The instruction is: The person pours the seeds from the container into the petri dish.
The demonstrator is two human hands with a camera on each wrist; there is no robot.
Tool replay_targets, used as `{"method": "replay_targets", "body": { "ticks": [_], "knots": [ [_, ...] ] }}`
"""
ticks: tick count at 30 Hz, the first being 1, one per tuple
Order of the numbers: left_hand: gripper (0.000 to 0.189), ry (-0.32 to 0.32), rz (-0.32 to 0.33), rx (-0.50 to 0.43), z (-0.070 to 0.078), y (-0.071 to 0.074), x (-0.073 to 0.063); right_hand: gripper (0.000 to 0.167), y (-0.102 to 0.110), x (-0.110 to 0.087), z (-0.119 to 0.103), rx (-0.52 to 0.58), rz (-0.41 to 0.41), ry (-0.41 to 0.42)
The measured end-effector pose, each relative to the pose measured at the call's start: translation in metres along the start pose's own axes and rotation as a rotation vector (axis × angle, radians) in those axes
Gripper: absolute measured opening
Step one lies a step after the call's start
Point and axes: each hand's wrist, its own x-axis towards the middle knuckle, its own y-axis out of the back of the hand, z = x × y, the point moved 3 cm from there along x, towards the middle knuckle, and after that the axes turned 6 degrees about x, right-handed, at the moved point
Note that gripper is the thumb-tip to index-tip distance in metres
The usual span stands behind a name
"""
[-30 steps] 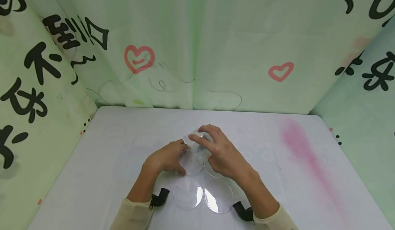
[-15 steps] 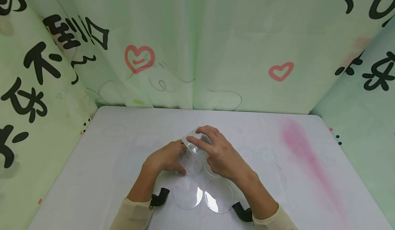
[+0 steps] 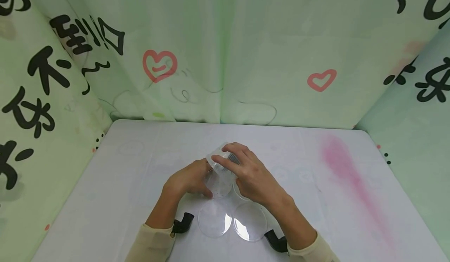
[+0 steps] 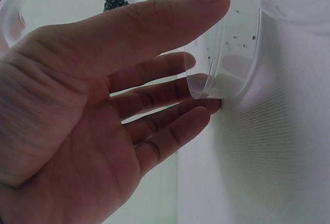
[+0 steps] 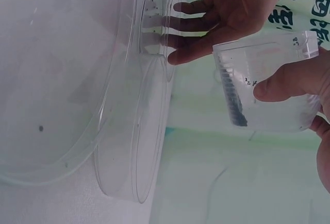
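Observation:
My left hand (image 3: 190, 180) holds the rim of a clear petri dish (image 3: 219, 186), its thumb on the near side and fingers on the far side. Several small dark specks lie in that dish, plain in the left wrist view. Above it, my right hand (image 3: 256, 172) grips a clear plastic tub (image 5: 281, 53) between thumb and fingers. The tub is tilted towards the dish, and dark granules (image 5: 235, 102) are gathered along its lower side. Next to the held dish, partly under my right hand, sits another petri dish (image 3: 240, 193).
Two more clear round dishes, one at the left (image 3: 212, 219) and one at the right (image 3: 250, 223), lie closer to me on the white table (image 3: 140, 199). A pink stain (image 3: 348, 172) marks the right side. Green curtains (image 3: 267, 51) enclose the back and sides.
The right hand has tipped the tub slightly further to the left over the dish, and more specks show in the dish. My left hand keeps its place on the rim.

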Motion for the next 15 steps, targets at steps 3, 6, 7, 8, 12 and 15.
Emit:
{"method": "replay_targets", "body": {
  "ticks": [3,6,7,8,12,15],
  "knots": [
    [0.085,-0.006,0.003,-0.009,0.0002,-0.0002,0.0007,0.079,0.0003,0.0001,-0.0005,-0.013,0.007,0.002],
    [0.087,0.000,0.004,-0.041,0.0000,-0.0006,0.0014,0.075,0.0009,0.0004,-0.0008,-0.024,0.011,0.003],
    [0.088,0.005,0.003,-0.051,-0.0002,-0.0010,0.0016,0.074,0.0011,0.0007,-0.0012,-0.027,0.010,0.003],
    [0.088,0.010,0.004,-0.059,-0.0004,-0.0013,0.0017,0.074,0.0013,0.0010,-0.0016,-0.031,0.010,0.003],
    [0.089,0.034,0.004,-0.074,-0.0005,-0.0020,0.0015,0.074,0.0017,0.0015,-0.0028,-0.043,0.010,0.002],
    [0.088,0.052,0.001,-0.084,0.0000,-0.0019,0.0009,0.075,0.0016,0.0012,-0.0034,-0.050,0.011,0.002]
  ]
}}
